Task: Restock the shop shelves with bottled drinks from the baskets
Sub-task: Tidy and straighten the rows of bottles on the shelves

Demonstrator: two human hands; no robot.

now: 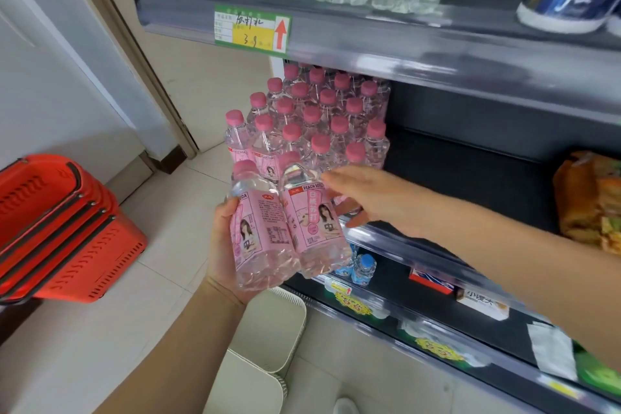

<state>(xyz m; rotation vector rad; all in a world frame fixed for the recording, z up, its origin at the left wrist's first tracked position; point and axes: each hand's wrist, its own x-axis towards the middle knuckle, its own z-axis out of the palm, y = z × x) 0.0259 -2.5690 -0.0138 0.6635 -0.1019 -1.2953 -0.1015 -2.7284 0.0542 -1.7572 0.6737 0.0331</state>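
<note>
Head view shows the left hand [225,245] wrapped around a pair of bottles [285,232]. They are pink peach soda bottles, held side by side in front of the shelves. The fingers curl behind them and the thumb presses on the left side. The right hand [366,202] is spread, with its fingers stretched toward the top of the right bottle of the pair. It is a bit blurry, so I cannot tell if the fingers touch that bottle yet. It grips nothing.

Just behind the hands, the middle shelf [470,175] has a big bunch of the same pink-capped bottles [316,118] packed at its left end. A stack of red baskets [57,222] sits on the floor to the left.

I think the step now is passing one bottle from the left hand to the right hand, to go on the shelf. Next, the right hand needs to close around that bottle near its neck and lift it free. Then it should stand the bottle up beside the bunch without knocking the front row. The left hand must keep a tight hold on the other one.
</note>
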